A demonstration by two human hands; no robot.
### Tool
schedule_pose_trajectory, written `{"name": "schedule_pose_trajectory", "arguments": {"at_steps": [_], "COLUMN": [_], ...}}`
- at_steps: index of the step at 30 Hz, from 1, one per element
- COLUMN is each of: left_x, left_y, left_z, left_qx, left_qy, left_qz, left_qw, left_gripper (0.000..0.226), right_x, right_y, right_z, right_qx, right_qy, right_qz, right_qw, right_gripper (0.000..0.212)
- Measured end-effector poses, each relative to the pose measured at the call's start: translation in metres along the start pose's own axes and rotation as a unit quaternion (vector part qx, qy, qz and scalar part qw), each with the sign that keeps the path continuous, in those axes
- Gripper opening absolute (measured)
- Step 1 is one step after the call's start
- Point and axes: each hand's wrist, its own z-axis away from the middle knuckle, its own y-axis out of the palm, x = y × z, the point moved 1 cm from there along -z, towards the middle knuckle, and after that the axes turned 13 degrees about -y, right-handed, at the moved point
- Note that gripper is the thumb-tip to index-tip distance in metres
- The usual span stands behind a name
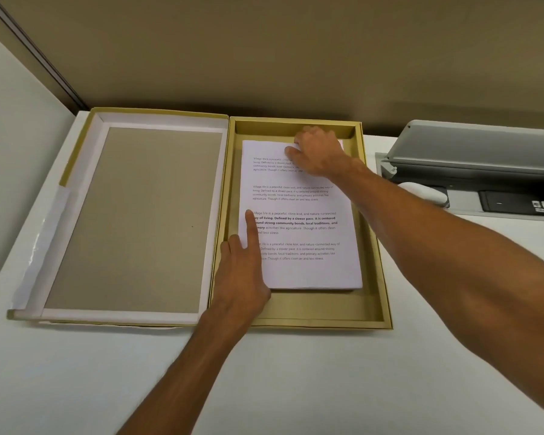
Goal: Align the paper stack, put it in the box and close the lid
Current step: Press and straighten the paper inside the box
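Observation:
A white paper stack [305, 215] with printed text lies flat inside the tan box [374, 246], near its far side. The lid [123, 221] lies flipped fully to the left, its grey cardboard inside facing up. My left hand [242, 271] rests on the stack's left edge, index finger stretched out over the top sheet. My right hand [319, 152] presses on the stack's far right corner, fingers curled at the top edge. Neither hand lifts the paper.
The box sits on a white table [264, 387] against a beige partition wall. A grey device [471, 152] and a white mouse [424, 191] stand at the right. A white curved surface [13, 152] borders the left.

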Motion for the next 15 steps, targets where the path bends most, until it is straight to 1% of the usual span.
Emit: {"name": "schedule_pose_trajectory", "arguments": {"at_steps": [3, 4, 5, 7, 9, 10, 11, 13, 14, 15], "left_x": [0.000, 0.001, 0.001, 0.000, -0.005, -0.009, -0.012, -0.019, -0.022, -0.024], "left_y": [0.001, 0.001, 0.000, -0.005, -0.013, -0.017, -0.022, -0.028, -0.030, -0.030], "left_z": [0.003, 0.003, 0.003, -0.002, -0.013, -0.019, -0.025, -0.034, -0.037, -0.040], "left_qx": [0.015, 0.027, 0.042, 0.064, 0.069, 0.065, 0.058, 0.045, 0.045, 0.050], "left_qy": [0.007, 0.003, -0.002, -0.011, -0.007, -0.004, -0.004, -0.008, -0.012, -0.020], "left_qz": [-0.003, 0.002, 0.016, 0.070, 0.164, 0.213, 0.250, 0.281, 0.279, 0.269], "left_qw": [1.000, 1.000, 0.999, 0.995, 0.984, 0.975, 0.967, 0.959, 0.959, 0.962], "left_gripper": [0.148, 0.152, 0.156, 0.157, 0.148, 0.139, 0.128, 0.107, 0.103, 0.105], "right_x": [-0.001, -0.001, 0.000, 0.006, 0.019, 0.026, 0.032, 0.044, 0.049, 0.053], "right_y": [-0.010, -0.014, -0.017, -0.020, -0.016, -0.013, -0.009, 0.000, 0.004, 0.008], "right_z": [0.007, 0.013, 0.021, 0.048, 0.083, 0.101, 0.117, 0.144, 0.155, 0.164], "right_qx": [0.022, 0.012, -0.014, -0.099, -0.164, -0.173, -0.169, -0.142, -0.127, -0.116], "right_qy": [0.003, 0.012, 0.025, 0.067, 0.129, 0.160, 0.184, 0.206, 0.213, 0.221], "right_qz": [-0.014, -0.024, -0.041, -0.100, -0.173, -0.204, -0.231, -0.264, -0.268, -0.270], "right_qw": [1.000, 1.000, 0.999, 0.988, 0.963, 0.950, 0.940, 0.932, 0.931, 0.930], "right_gripper": [0.055, 0.057, 0.058, 0.057, 0.054, 0.053, 0.052, 0.051, 0.051, 0.053]}}
